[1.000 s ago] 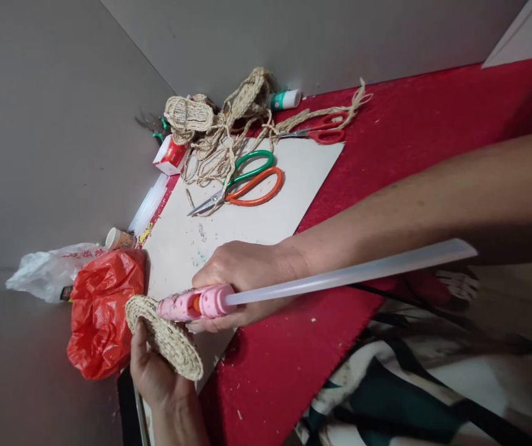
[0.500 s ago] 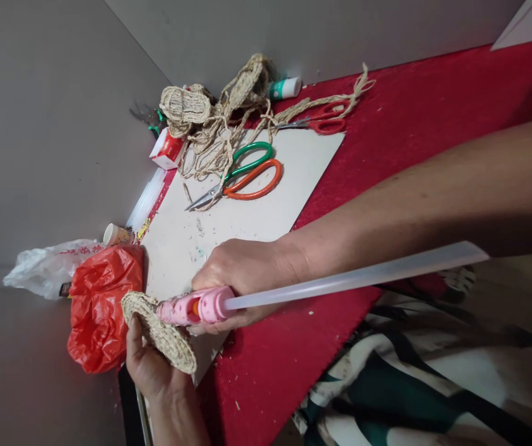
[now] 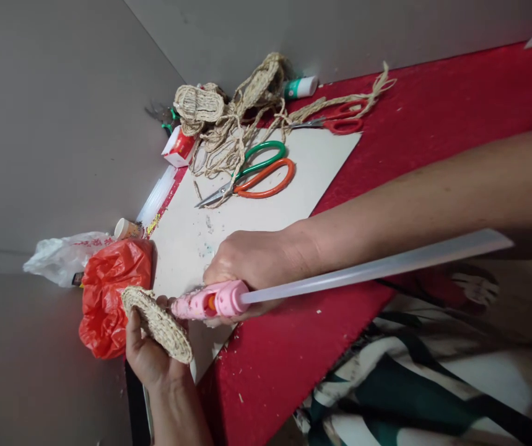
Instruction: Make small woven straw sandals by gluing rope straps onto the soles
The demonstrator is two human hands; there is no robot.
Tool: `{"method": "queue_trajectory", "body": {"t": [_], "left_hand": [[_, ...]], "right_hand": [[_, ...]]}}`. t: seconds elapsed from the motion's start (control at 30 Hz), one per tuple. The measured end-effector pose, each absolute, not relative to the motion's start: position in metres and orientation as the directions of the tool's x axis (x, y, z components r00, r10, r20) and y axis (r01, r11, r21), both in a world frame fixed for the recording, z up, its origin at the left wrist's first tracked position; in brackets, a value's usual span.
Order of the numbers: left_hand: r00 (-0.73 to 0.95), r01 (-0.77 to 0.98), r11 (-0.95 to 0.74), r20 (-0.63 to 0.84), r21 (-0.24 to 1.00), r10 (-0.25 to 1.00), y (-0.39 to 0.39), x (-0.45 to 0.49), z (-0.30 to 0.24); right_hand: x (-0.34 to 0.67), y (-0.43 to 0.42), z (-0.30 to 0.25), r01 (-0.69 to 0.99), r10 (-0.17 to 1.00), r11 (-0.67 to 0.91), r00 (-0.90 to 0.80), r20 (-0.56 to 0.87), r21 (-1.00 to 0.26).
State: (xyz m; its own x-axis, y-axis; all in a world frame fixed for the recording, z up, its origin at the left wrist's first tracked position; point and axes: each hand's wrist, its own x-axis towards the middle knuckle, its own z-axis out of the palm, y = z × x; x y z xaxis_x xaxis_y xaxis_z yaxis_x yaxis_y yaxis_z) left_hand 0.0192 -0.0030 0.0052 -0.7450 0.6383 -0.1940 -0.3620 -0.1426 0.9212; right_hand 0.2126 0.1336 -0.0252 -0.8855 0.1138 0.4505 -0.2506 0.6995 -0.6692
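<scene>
My left hand is closed on an oval piece of coiled straw braid, with the thumb on its near face and fingertips showing behind its edge. Beside it, my right hand grips a pink hot-glue gun, whose front end points at the straw piece. A long translucent glue stick sticks out of the gun's back. Whether the nozzle touches the straw cannot be made out. Most of my right fingers are hidden behind the gun.
Green-and-orange-handled scissors lie on a pale board over a red cloth. Straw braid, red scissors, a glue tube and a small box sit behind. A red plastic bag and paper cup stand left.
The whole view has shifted, so the table things appear farther right. The glue gun's front end has drawn slightly away from the straw piece, which both hands still keep close together.
</scene>
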Motion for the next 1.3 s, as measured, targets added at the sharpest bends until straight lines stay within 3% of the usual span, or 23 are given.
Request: {"method": "queue_trajectory", "body": {"t": [0.13, 0.3, 0.43, 0.53, 0.6, 0.7, 0.77, 0.87, 1.0, 1.3], "left_hand": [[-0.655, -0.39, -0.184, -0.132, 0.902, 0.744, -0.006, 0.02, 0.012], [-0.647, -0.374, -0.207, -0.094, 0.904, 0.757, -0.01, 0.017, 0.01], [-0.683, -0.337, -0.184, -0.105, 0.923, 0.723, -0.013, 0.021, 0.005], [-0.734, -0.306, -0.169, -0.119, 0.937, 0.669, -0.014, 0.031, 0.004], [-0.758, -0.293, -0.151, -0.133, 0.944, 0.639, -0.015, 0.039, 0.003], [-0.764, -0.285, -0.117, -0.152, 0.951, 0.627, -0.016, 0.049, 0.001], [-0.75, -0.275, -0.084, -0.159, 0.958, 0.642, -0.016, 0.054, -0.002], [-0.718, -0.209, -0.039, -0.126, 0.977, 0.684, -0.016, 0.058, -0.007], [-0.685, -0.098, -0.018, -0.054, 0.995, 0.726, -0.015, 0.063, -0.009], [-0.658, 0.008, 0.012, -0.004, 1.0, 0.753, -0.014, 0.066, -0.012]], "right_hand": [[0.216, 0.135, -0.011, -0.015, 0.17, 0.848, -0.939, 0.299, -0.53], [0.211, 0.142, -0.015, 0.236, 0.312, 0.913, -0.929, 0.197, -0.332], [0.214, 0.152, -0.013, 0.25, 0.281, 0.911, -0.958, 0.052, -0.327], [0.215, 0.156, -0.005, 0.169, 0.233, 0.894, -0.966, 0.109, -0.415], [0.212, 0.154, -0.003, 0.073, 0.277, 0.788, -0.929, 0.246, -0.611], [0.204, 0.147, -0.006, -0.164, 0.412, 0.364, -0.855, 0.316, -0.917], [0.2, 0.14, -0.01, -0.268, 0.435, 0.049, -0.861, 0.263, -0.962], [0.197, 0.131, -0.015, -0.297, 0.392, -0.198, -0.898, 0.202, -0.934], [0.197, 0.127, -0.017, -0.289, 0.362, -0.277, -0.915, 0.179, -0.916], [0.197, 0.128, -0.022, -0.248, 0.316, -0.254, -0.935, 0.162, -0.935]]}}
